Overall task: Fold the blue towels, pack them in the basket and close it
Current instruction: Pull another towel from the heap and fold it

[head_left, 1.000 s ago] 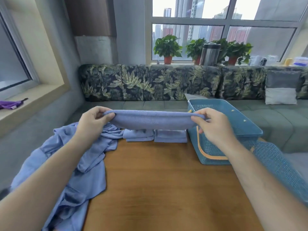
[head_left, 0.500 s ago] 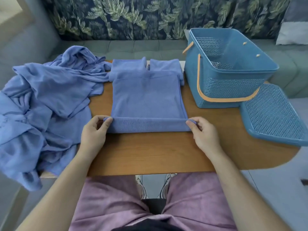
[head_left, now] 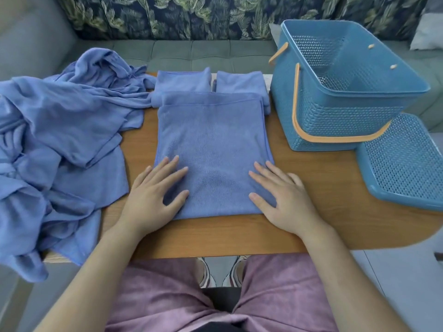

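Setting: We find a wooden bench (head_left: 311, 188) drawn up against a grey sofa (head_left: 191, 51) with a leaf-print back. The person sits at the near edge.
Towel in work: A blue towel (head_left: 213, 144) lies flat mid-bench, doubled over, with its fold at the near edge and its two hemmed ends nearly matched at the far side.
Left hand: The left hand (head_left: 151, 195) rests palm down on the near-left corner of the towel.
Right hand: The right hand (head_left: 285, 197) rests likewise on the near-right corner.
Fingers: On both hands the fingers (head_left: 178, 173) are straight and spread, pressing the cloth and grasping nothing. We judge that this pins the fold and flattens it so the layers hold their line.
Finished stock: Two folded towels (head_left: 182, 82) sit side by side at the far edge, just behind the towel in work and partly under its far end, within reach of the basket.
Unfolded stock: A loose heap (head_left: 60, 130) of blue cloth spills over the left end of the bench. We cannot count its pieces.
Basket: The blue basket (head_left: 335, 116) stands open at the far right with its orange handle (head_left: 335, 138) dropped down the near wall, so the mouth is unobstructed. It appears empty, though the near part of its floor is hidden.
Lid: The lid (head_left: 407, 164) lies upturned just beside the basket, ready for closing.
Assessment: We judge that folding is under way and packing has not begun. The next fold should halve this towel to match the two behind.
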A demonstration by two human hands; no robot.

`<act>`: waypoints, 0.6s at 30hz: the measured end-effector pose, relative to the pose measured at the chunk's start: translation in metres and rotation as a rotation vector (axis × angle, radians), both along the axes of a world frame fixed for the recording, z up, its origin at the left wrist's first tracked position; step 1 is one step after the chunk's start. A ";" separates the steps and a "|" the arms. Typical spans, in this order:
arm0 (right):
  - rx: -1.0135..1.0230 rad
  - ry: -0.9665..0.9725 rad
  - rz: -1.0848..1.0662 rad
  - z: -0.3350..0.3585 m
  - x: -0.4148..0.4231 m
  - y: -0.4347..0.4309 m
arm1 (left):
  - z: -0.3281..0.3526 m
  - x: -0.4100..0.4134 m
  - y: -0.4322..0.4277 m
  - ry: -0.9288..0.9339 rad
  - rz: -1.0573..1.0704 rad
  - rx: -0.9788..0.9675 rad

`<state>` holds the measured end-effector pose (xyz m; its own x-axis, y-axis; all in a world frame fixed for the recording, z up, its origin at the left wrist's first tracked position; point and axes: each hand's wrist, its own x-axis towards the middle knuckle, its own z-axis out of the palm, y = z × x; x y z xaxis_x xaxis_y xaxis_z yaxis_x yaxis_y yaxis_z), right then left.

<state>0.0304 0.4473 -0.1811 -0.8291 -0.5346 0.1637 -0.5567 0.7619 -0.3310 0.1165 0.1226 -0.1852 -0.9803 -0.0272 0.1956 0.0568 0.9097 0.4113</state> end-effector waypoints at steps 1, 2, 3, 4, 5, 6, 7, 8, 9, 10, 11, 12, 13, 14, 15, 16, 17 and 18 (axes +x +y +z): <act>0.016 -0.014 -0.001 0.000 0.002 0.001 | 0.000 0.001 0.002 -0.031 -0.001 -0.034; 0.021 -0.027 0.000 0.001 0.005 0.002 | -0.001 0.004 0.002 -0.040 -0.004 -0.046; 0.018 -0.036 0.003 0.002 0.009 0.004 | 0.000 0.009 0.001 -0.032 -0.009 -0.051; 0.004 -0.029 0.001 0.004 0.014 0.006 | 0.003 0.013 0.001 -0.009 -0.012 -0.057; -0.024 -0.009 -0.005 0.006 0.020 0.008 | 0.007 0.017 0.002 0.027 -0.010 -0.065; -0.070 0.021 -0.015 0.009 0.026 0.010 | 0.012 0.020 0.003 0.069 -0.002 -0.069; -0.119 0.059 -0.029 0.013 0.031 0.010 | 0.018 0.021 0.006 0.100 0.007 -0.064; -0.155 0.096 -0.041 0.015 0.034 0.009 | 0.022 0.021 0.010 0.124 0.016 -0.050; -0.162 0.118 -0.045 0.016 0.036 0.006 | 0.023 0.020 0.013 0.140 0.023 -0.041; -0.135 0.111 -0.035 0.016 0.036 0.001 | 0.022 0.017 0.016 0.141 0.022 -0.044; -0.078 0.080 -0.014 0.015 0.036 -0.005 | 0.019 0.016 0.018 0.111 0.008 -0.055; -0.009 0.035 0.009 0.013 0.036 -0.010 | 0.016 0.014 0.021 0.052 -0.014 -0.073; 0.052 -0.022 0.018 0.011 0.037 -0.013 | 0.013 0.014 0.022 -0.017 -0.029 -0.093; 0.092 -0.065 0.015 0.008 0.038 -0.015 | 0.009 0.014 0.022 -0.076 -0.030 -0.107; 0.111 -0.080 0.008 0.006 0.040 -0.015 | 0.006 0.015 0.022 -0.103 -0.021 -0.118; 0.119 -0.072 -0.004 0.008 0.042 -0.013 | 0.005 0.016 0.020 -0.091 -0.014 -0.127; 0.119 -0.053 -0.013 0.012 0.044 -0.010 | 0.008 0.017 0.019 -0.040 -0.014 -0.132; 0.109 -0.028 -0.014 0.017 0.046 -0.007 | 0.012 0.018 0.018 0.040 -0.013 -0.123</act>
<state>0.0764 0.4407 -0.1640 -0.8400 -0.5364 0.0819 -0.5375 0.8017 -0.2616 0.1344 0.1409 -0.1728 -0.9718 0.0122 0.2353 0.0830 0.9523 0.2937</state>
